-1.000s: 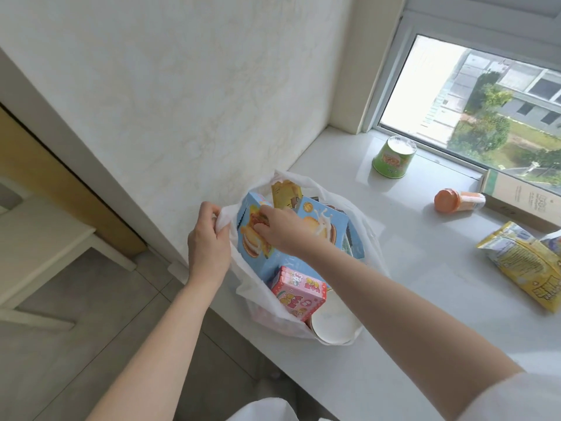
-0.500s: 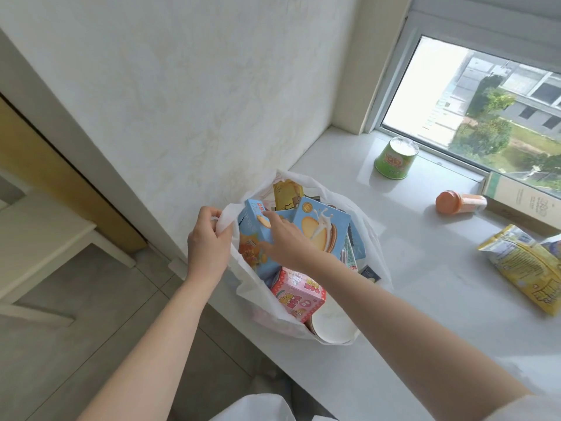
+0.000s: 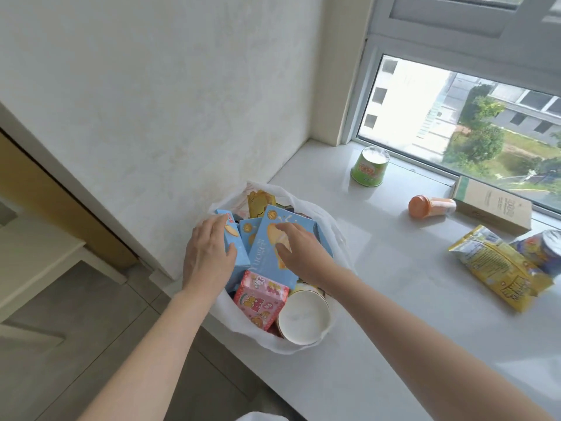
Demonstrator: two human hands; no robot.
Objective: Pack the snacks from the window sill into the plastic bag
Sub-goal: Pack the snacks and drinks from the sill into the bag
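A white plastic bag [image 3: 339,238] stands open at the left end of the window sill [image 3: 394,299], stuffed with snack boxes. My left hand [image 3: 209,256] grips a narrow blue box [image 3: 239,253] at the bag's left rim, fingers over its top and thumb on its face. My right hand [image 3: 300,250] presses bent fingers on the face of a large blue box [image 3: 266,256] in the middle of the bag. A pink box [image 3: 261,299], a white-lidded cup [image 3: 303,317] and a yellow packet [image 3: 260,200] also sit in the bag.
On the sill lie a green cup [image 3: 368,168] upside down, an orange-capped bottle [image 3: 431,206] on its side, a beige carton [image 3: 494,205], a yellow snack bag [image 3: 501,265] and a blue pack [image 3: 543,247] at the right edge. The wall is close on the left, the floor below.
My left hand let go of the bag's rim and took hold of the narrow blue box. My right hand shifted right onto the large blue box.
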